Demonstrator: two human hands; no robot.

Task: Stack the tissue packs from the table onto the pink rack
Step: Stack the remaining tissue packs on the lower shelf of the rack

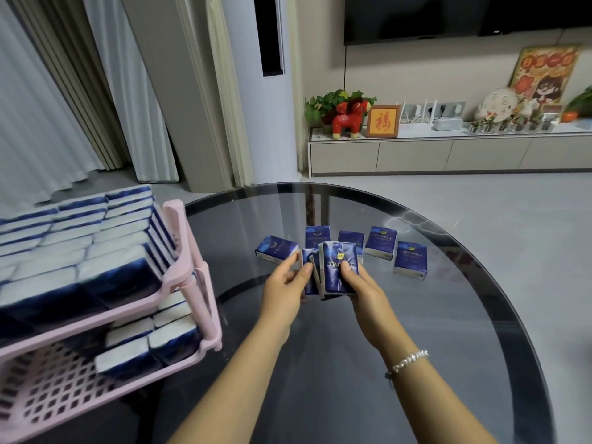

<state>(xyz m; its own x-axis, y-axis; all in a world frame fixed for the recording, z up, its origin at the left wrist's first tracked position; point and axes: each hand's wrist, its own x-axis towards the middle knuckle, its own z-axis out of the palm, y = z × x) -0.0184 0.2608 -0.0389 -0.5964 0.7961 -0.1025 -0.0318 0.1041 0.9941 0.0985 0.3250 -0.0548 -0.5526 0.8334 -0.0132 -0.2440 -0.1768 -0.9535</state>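
Observation:
Several dark blue tissue packs lie on the round glass table (416,347), among them one at the left (276,249) and one at the right (410,259). Above the table my right hand (358,285) grips an upright pack (336,274), thumb across its front. My left hand (288,280) pinches a second pack (309,278) pressed against the first. The pink rack (189,251) stands at the left. Its top shelf is filled with rows of packs (80,245), and the lower shelf holds several more packs (150,338).
The lower shelf's perforated floor (48,389) is bare at the front left. Beyond the table are grey floor, curtains, a tall white air conditioner (272,91) and a low TV cabinet (448,152) with ornaments.

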